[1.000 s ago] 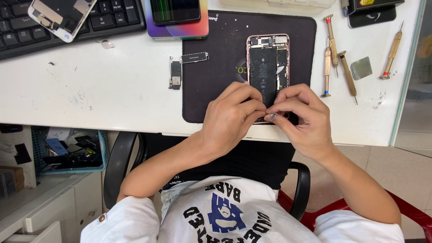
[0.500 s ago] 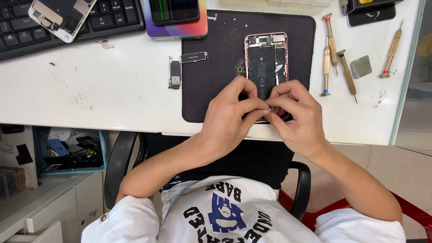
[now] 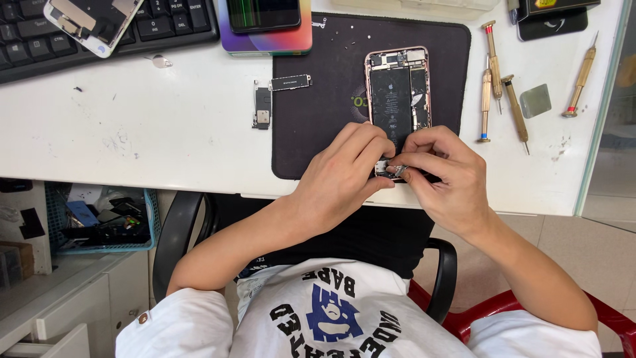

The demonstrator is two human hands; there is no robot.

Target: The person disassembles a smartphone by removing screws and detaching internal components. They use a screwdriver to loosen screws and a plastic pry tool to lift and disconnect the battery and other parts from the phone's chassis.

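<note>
An opened phone (image 3: 397, 89) with a rose-coloured frame lies face-down-open on a black mat (image 3: 318, 99), its battery and boards showing. My left hand (image 3: 344, 176) rests on the phone's near end, fingers curled over it. My right hand (image 3: 444, 176) pinches a small silver part (image 3: 399, 171) at that same near end, thumb and forefinger closed on it. The phone's bottom edge is hidden under both hands.
Three brass-handled screwdrivers (image 3: 493, 73) lie right of the mat, another screwdriver (image 3: 581, 79) and a grey pick (image 3: 535, 101) farther right. Two loose phone parts (image 3: 264, 106) sit left of the mat. A keyboard (image 3: 99, 33) with a phone screen (image 3: 93, 16) on it is at top left.
Both hands have shifted slightly up along the phone's near end, fingers closer together. The phone has stayed in place.
</note>
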